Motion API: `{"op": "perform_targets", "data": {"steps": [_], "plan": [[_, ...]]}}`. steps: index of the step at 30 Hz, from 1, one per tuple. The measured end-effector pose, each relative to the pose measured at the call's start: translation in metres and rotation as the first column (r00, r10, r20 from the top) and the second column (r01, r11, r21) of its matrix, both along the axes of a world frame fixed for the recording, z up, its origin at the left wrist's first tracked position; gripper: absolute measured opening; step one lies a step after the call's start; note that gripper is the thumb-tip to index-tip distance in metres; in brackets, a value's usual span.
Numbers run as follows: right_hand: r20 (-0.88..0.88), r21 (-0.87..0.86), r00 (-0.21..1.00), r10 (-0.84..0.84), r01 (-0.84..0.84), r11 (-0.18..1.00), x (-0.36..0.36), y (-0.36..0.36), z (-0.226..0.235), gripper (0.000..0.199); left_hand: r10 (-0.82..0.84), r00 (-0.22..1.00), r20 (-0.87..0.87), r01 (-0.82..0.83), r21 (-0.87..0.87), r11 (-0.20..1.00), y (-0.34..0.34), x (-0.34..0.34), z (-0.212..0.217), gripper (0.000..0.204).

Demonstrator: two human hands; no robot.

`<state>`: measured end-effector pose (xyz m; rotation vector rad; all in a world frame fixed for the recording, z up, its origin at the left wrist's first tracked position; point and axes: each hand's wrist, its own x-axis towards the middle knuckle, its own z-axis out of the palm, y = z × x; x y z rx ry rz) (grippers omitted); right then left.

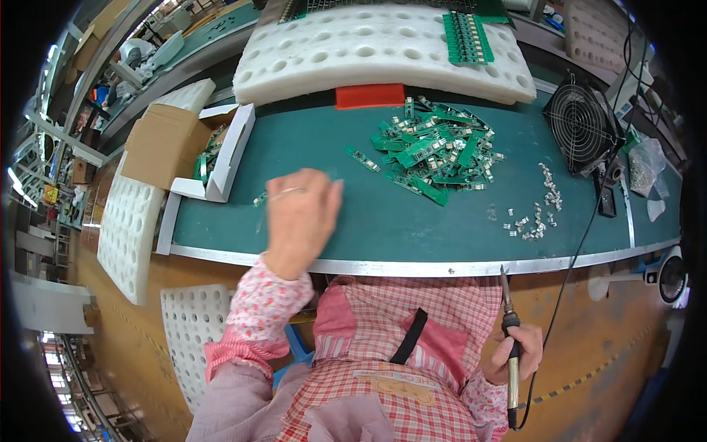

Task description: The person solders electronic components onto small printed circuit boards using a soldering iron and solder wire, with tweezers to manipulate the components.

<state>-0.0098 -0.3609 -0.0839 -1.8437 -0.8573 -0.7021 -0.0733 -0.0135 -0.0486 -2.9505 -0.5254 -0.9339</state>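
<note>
My left hand (302,217) is above the green table mat near its front edge, back of the hand up. Its fingers are bent and slightly blurred with the tips hidden, so I cannot tell whether they hold anything. A small green circuit board (259,199) shows just left of it. My right hand (515,352) is closed around a soldering iron (512,368) in front of the table, its tip pointing up at the metal edge. A heap of narrow green circuit boards (434,151) lies mid-table. Small silvery connectors (541,221) are scattered to its right.
A white box (228,158) with boards and a brown cardboard flap stands at the left. White foam with holes (331,51) spans the back, a board panel (468,40) on it. A red block (370,96) sits below. A black fan (582,125) and the iron's cord are right.
</note>
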Motion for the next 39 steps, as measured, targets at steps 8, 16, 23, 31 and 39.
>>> {"op": "perform_targets", "data": {"steps": [8,16,23,31,39], "plan": [[-0.003,-0.013,1.0,0.03,-0.03,0.999,0.002,0.018,0.002,0.014,0.103,0.982,-0.159,-0.162,-0.422,0.892,0.046,-0.057,-0.003,0.018],[-0.077,-0.021,0.987,0.139,-0.142,0.99,0.002,0.061,0.013,0.018,-0.571,0.819,-0.055,0.494,-0.439,0.751,-0.006,0.01,-0.003,0.02],[-0.148,-0.249,0.985,0.088,-0.123,0.961,-0.004,0.086,0.021,0.046,-0.739,0.673,0.014,0.696,-0.348,0.628,-0.045,0.004,0.006,0.024],[-0.169,-0.247,0.952,0.256,-0.292,0.924,-0.002,0.093,0.009,0.029,-0.645,0.764,0.017,0.543,-0.556,0.629,-0.041,-0.032,0.005,0.017],[-0.513,0.35,0.775,0.368,-0.203,0.915,-0.009,0.088,-0.009,0.011,-0.358,0.926,0.121,0.343,-0.666,0.663,-0.044,-0.029,-0.01,0.022]]}}
